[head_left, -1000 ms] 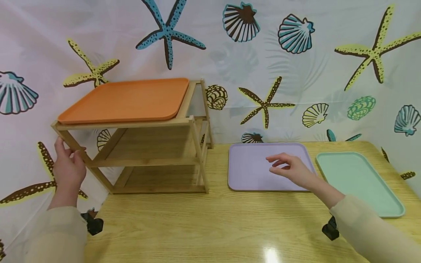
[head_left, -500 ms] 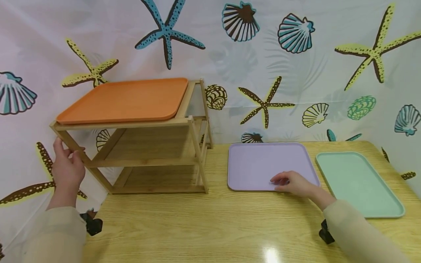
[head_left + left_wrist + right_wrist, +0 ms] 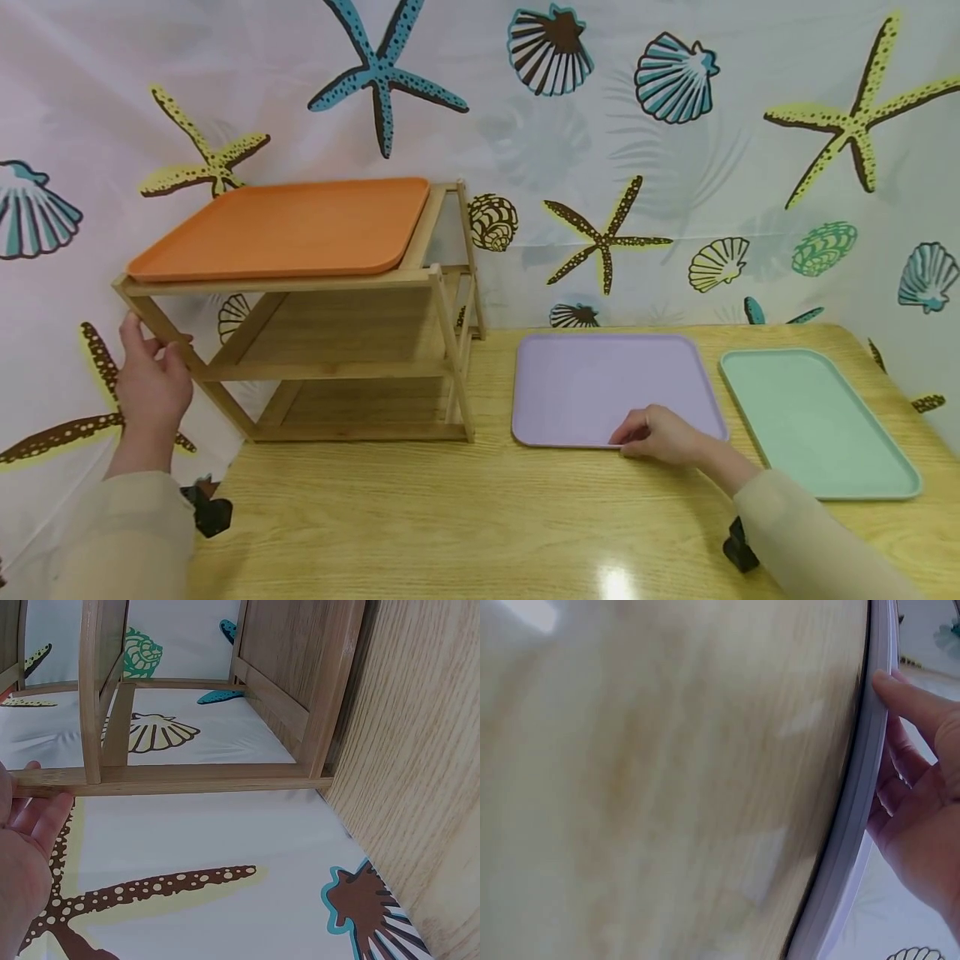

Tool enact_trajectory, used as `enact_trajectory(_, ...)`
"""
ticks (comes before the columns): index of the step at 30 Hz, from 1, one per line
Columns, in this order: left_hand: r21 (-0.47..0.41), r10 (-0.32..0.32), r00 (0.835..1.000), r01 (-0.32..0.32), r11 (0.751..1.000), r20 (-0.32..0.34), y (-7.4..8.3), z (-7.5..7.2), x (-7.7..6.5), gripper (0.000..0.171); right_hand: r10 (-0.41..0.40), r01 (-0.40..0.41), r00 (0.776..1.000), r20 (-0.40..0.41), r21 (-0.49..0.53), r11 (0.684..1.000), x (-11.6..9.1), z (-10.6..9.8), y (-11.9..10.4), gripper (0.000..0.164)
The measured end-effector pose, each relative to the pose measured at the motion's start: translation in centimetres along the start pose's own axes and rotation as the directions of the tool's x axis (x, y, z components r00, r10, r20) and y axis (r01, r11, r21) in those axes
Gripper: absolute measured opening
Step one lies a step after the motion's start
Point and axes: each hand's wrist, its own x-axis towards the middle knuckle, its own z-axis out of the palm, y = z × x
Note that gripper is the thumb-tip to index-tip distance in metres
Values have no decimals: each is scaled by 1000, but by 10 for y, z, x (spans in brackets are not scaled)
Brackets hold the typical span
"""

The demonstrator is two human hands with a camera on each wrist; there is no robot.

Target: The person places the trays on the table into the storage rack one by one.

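My left hand (image 3: 153,379) grips the left front post of a wooden three-tier rack (image 3: 337,369), fingers behind the wood and thumb in front. In the left wrist view the same hand (image 3: 26,847) curls round that post (image 3: 202,778). A lavender tray (image 3: 585,379) lies on the table right of the rack. At its front rim my right hand (image 3: 663,435) pinches the edge. The right wrist view shows the thumb (image 3: 911,697) on the outer side of the tray's rim (image 3: 855,795), the fingers on the inner side.
An orange tray (image 3: 292,229) rests on the rack's top tier. To the right of the lavender tray lies a mint green tray (image 3: 821,421), slightly angled. A patterned cloth (image 3: 675,158) hangs behind and along both sides of the wooden table (image 3: 450,525).
My right hand has come down to the lavender tray's front rim and taken hold. The tray has shifted slightly toward me. My left hand stays on the rack's post.
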Motion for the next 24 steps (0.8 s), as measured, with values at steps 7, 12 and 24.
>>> enact_trajectory(7,18,19,1000,-19,1000,-18,-4,-3,1,52,-45,41,997,67,68,997,-9,17,-14,12)
enact_trajectory(12,7,16,1000,-16,1000,-15,-7,-4,0,53,-82,73,991,103,89,993,-14,28,-20,11)
enact_trajectory(24,-15,2,1000,-2,1000,1,-4,-1,-1,55,-78,59,980,-181,-109,992,-41,-4,-6,28)
